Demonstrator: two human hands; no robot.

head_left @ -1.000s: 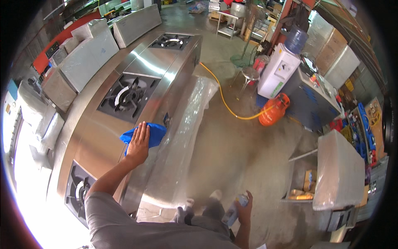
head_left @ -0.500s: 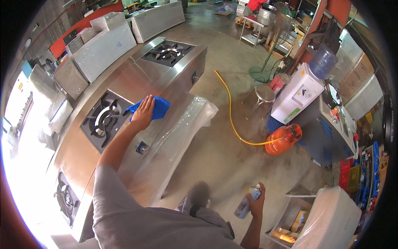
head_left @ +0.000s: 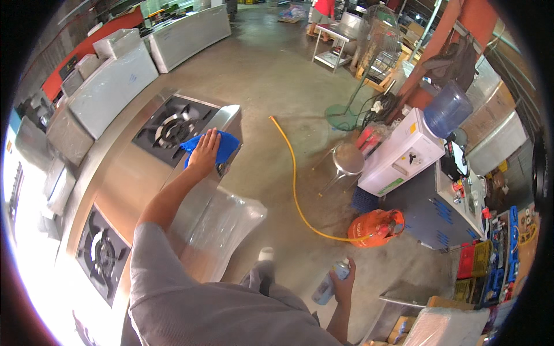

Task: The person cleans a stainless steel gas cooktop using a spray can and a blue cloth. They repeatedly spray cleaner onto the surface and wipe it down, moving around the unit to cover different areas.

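Observation:
My left hand (head_left: 203, 157) presses a blue cloth (head_left: 228, 147) against the front edge of a long stainless steel stove counter (head_left: 130, 179), its fingers stretched over it and close together. Just beyond the cloth is a black gas burner (head_left: 174, 130); another burner (head_left: 104, 252) sits nearer, to the left of my arm. Clear plastic wrap (head_left: 234, 216) hangs off the counter's front below my left forearm. Down at the right, my right hand (head_left: 344, 282) is wrapped round a tilted spray can (head_left: 324, 290), held over the floor away from the counter.
On the floor, a yellow hose (head_left: 295, 187) curves to an orange gas cylinder (head_left: 372, 227). To the right stand a round metal stool (head_left: 348, 158), a water dispenser (head_left: 404, 154) and a green fan (head_left: 343, 117). Wrapped units (head_left: 115, 83) line the far left. A person (head_left: 324, 8) stands at the back.
I have moved forward along the counter. My left hand and the cloth have gone from beside the middle burner to the front edge by the far burner. The right hand keeps the can.

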